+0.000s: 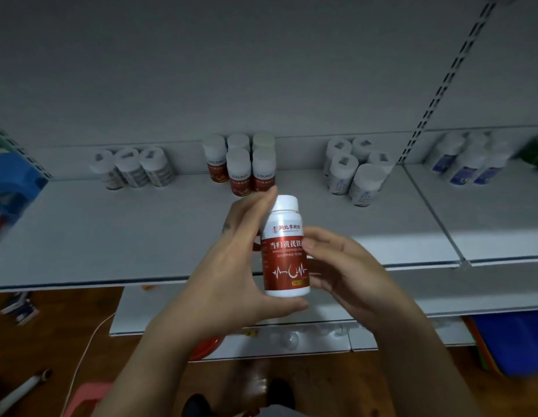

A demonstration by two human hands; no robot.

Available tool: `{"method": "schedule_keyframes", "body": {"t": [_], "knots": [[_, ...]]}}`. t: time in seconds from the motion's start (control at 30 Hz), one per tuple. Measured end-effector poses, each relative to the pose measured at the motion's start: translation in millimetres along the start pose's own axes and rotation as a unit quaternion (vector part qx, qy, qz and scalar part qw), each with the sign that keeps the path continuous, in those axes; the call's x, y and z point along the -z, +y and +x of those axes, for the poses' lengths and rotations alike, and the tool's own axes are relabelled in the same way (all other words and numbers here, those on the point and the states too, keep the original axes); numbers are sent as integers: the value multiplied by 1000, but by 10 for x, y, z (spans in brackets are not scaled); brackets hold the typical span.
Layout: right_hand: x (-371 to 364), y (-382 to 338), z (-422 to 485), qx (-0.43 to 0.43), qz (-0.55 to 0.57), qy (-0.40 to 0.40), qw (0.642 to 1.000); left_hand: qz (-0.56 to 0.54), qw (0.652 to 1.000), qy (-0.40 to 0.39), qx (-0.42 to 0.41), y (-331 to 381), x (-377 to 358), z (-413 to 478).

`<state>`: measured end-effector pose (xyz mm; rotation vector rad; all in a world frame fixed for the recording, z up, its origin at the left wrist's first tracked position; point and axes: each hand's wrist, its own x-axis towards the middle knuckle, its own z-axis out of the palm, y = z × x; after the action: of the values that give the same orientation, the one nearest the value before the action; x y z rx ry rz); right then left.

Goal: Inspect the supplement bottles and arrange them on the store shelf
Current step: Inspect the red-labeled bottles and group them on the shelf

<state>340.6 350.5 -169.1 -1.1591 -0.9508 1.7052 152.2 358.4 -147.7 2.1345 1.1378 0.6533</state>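
Red-label bottle (285,251) is upright in the air, just before the edge of the shelf (111,236). The left hand (228,281) grips its side, thumb under the bottom; the right hand (352,275) holds the other side with its fingertips. I think it is being inspected. Matching bottles (240,167) already stand at the back of the shelf; this one is not yet placed.

Foreground bottle (285,246): white cap and body, red label with white characters and a white heartbeat trace. Directly behind it, the red-labelled bottles (239,171) repeat this white-and-red scheme. Behind it to the left, grey-lined bottles (132,168), white-capped. Behind it to the right, pale-marked bottles (356,177), white with faint blue. Farther right, blue-labelled bottles (469,168). Shelf (111,230) pale grey. Floor (51,326) below it, reddish-brown wood.
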Motion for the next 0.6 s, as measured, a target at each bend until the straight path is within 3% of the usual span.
{"method": "schedule_keyframes", "body": {"t": [0.23, 0.6], "knots": [[5, 4, 45, -10, 42, -68, 997, 11, 1000, 10, -8, -73, 24, 21], [-76, -20, 89, 44, -24, -6, 999, 87, 996, -11, -20, -121, 64, 90]]}}
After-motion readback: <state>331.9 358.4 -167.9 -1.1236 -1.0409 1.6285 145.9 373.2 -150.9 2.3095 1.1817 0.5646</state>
